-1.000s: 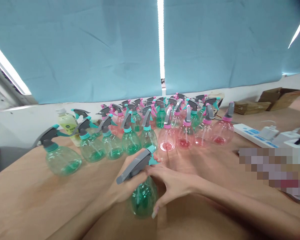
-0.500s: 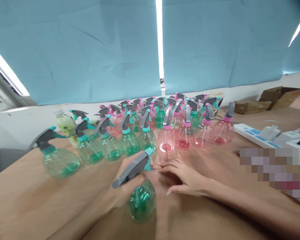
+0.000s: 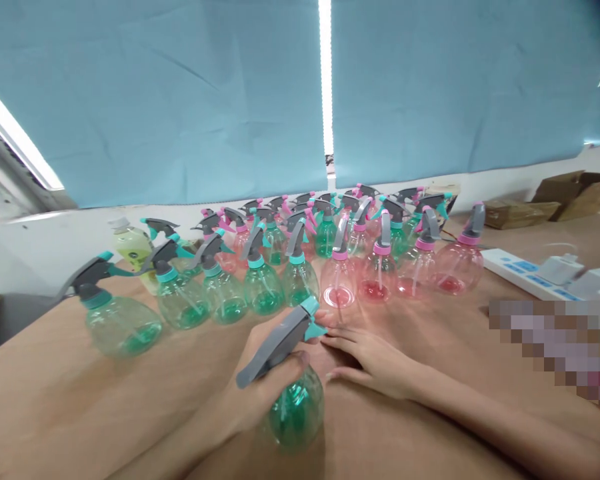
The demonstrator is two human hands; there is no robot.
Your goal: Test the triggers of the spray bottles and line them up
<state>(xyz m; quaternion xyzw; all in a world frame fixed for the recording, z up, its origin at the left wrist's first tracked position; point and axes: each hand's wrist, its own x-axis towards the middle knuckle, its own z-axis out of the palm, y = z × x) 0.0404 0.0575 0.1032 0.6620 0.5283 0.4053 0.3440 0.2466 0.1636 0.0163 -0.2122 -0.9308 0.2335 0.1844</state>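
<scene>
- fairly bright, soft light overall
- gap between blue curtains (image 3: 205,100) blown out to white, more glare strips upper left and upper right
- small glints on near green spray bottle (image 3: 299,410)
- soft shadow under right hand (image 3: 385,363), reddish tint on table (image 3: 70,400) by pink bottles (image 3: 337,280)
- wide-angle stretch at sides, top right corner dark
- slight blur, pixelated patch (image 3: 545,347) at right

Bare left grip (image 3: 263,393), bare right grip (image 3: 380,361), 2 slim bare forearms (image 3: 470,403)
</scene>
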